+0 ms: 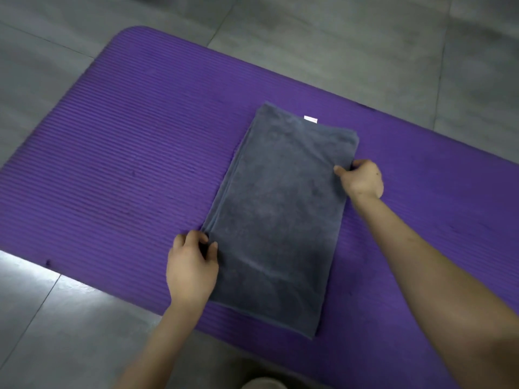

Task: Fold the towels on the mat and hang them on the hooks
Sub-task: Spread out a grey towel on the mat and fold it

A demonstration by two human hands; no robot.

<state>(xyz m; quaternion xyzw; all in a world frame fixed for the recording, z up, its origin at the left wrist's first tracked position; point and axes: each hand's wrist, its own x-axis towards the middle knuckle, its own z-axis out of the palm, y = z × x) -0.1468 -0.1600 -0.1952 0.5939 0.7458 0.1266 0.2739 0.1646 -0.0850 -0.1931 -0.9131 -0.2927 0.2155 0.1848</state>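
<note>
Floor: grey tiles with thin joint lines ran under and around everything; a bright patch of reflected light lay on the tile at the near left.

Mat: a purple ribbed mat lay flat on the floor, set at a slant across the view, its rounded far-left corner showing and its right end running out of the picture.

Towel: a dark grey towel lay folded into a long rectangle on the mat, right of the mat's middle, lengthwise from the near edge of the mat toward the far edge. Layered edges showed along its left side.

Left hand: it sat at the towel's left long edge, toward the near end, fingers curled and thumb laid on top, pinching the layered edge.

Right hand: it sat at the towel's right long edge, farther up, thumb on the top face and fingers curled around the edge, gripping it. The bare forearm stretched back to the lower right.

Label: a small white tag stuck out from the towel's far edge, lying against the mat.
</note>
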